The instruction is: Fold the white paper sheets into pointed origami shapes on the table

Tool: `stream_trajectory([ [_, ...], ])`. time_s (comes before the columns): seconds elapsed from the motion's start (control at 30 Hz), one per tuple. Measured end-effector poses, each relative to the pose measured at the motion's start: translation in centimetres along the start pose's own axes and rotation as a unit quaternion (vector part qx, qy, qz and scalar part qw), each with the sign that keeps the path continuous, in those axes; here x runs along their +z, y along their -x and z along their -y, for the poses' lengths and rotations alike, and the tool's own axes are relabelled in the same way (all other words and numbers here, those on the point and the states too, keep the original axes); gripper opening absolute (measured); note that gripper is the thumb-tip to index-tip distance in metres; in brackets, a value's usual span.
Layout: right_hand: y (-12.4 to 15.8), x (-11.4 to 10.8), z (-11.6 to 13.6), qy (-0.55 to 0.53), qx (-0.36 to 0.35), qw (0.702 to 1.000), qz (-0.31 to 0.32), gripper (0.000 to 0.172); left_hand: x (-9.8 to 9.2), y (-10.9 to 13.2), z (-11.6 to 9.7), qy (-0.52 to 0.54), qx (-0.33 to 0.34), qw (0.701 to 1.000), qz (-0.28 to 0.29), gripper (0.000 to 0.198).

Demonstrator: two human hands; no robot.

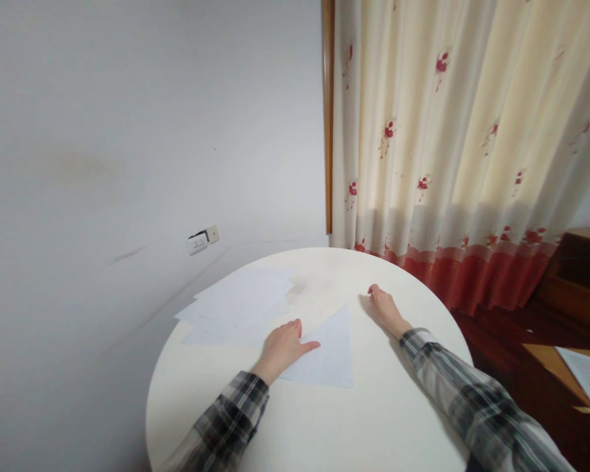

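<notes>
A sheet of white paper folded into a triangle (328, 354) lies on the round white table (364, 419), its point toward the far side. My left hand (285, 344) rests over the triangle's left edge, thumb stretched out across the paper and apart from the fingers, which are partly hidden. It grips nothing. To the right of the folded paper, apart from it, my right hand (384, 308) is at the table top with its fingers curled in. Nothing shows in that hand, though its palm faces away from view.
Several loose white sheets (240, 298) overlap at the table's far left. Behind stands a pale wall with a socket (196, 244). A floral curtain (423, 144) hangs at the back right. Papers (587, 377) lie on a brown surface at the far right.
</notes>
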State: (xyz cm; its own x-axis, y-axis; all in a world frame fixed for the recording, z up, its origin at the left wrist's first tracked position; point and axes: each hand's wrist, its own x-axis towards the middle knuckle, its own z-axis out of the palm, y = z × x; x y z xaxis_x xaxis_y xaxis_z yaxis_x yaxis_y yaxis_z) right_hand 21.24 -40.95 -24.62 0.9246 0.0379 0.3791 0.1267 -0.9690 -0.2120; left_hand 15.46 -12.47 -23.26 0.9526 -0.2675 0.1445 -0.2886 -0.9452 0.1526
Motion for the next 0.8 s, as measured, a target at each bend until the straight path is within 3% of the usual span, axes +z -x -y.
stream_trajectory([
  [0.13,-0.2,0.1,0.5,0.025,0.031,0.999,0.011,0.02,-0.1,0.1,0.0,-0.001,-0.004,1.0,0.005,0.047],
  [0.27,-0.2,0.0,1.2,0.054,0.031,0.997,0.036,0.045,0.1,0.2,0.1,0.001,-0.006,1.0,0.001,0.047],
  [0.47,-0.2,-0.2,1.4,0.064,0.037,0.996,0.058,0.058,0.3,0.1,0.3,0.002,-0.004,1.0,-0.003,0.048],
  [0.53,-0.3,-0.1,1.2,0.064,0.045,0.995,0.06,0.056,0.3,0.2,0.3,0.005,-0.001,1.0,-0.007,0.048],
  [0.67,-0.6,0.3,0.8,0.048,0.049,0.996,0.051,0.038,0.1,0.4,0.3,0.009,0.003,1.0,-0.011,0.047],
  [0.8,-1.0,0.9,0.3,0.015,0.034,0.999,0.034,0.033,-0.1,0.4,0.3,0.007,0.0,1.0,-0.004,0.047],
])
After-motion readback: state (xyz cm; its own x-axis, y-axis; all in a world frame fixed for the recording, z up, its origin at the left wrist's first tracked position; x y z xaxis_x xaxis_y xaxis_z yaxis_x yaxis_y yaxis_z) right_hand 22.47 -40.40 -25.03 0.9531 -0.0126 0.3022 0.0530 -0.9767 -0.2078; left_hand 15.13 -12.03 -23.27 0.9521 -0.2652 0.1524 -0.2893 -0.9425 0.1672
